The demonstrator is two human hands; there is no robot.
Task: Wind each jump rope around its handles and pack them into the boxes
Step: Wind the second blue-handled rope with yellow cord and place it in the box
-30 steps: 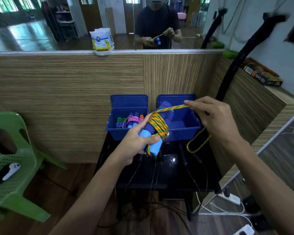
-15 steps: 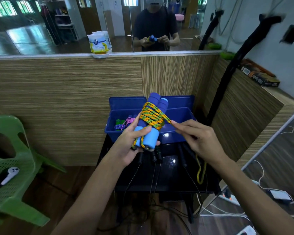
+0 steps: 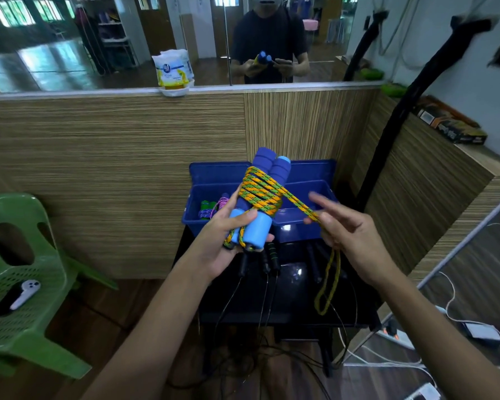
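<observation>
The left hand (image 3: pixel 228 241) grips two blue foam-covered jump-rope handles (image 3: pixel 260 203) side by side, fingers curled round their lower, light-blue ends. The yellow, orange and green braided rope (image 3: pixel 260 190) is wound in several crossing turns around the pair, just above that hand's fingers. From the coil one strand runs down to the right hand (image 3: pixel 350 235), which pinches it between thumb and a curled finger while the other fingers stand out straight; below that hand the leftover rope hangs as a short loop.

The bundle looks light. The foam should give a sure, slightly squashy hold, while the braid is limp and likely to slacken unless kept taut, so the sensible holds are the bare handle ends for one hand and the strand close to the coil for the other.

Behind the left hand stand two dark blue plastic boxes (image 3: pixel 315 192); the one beyond its fingers already holds a wound green and pink rope bundle (image 3: pixel 211 207). Under both hands lie black-handled ropes (image 3: pixel 267 256) on a black surface (image 3: pixel 295 284), their thin cords trailing down where the hanging loop could snag. A green plastic chair (image 3: pixel 20 284) stands well to the left.
</observation>
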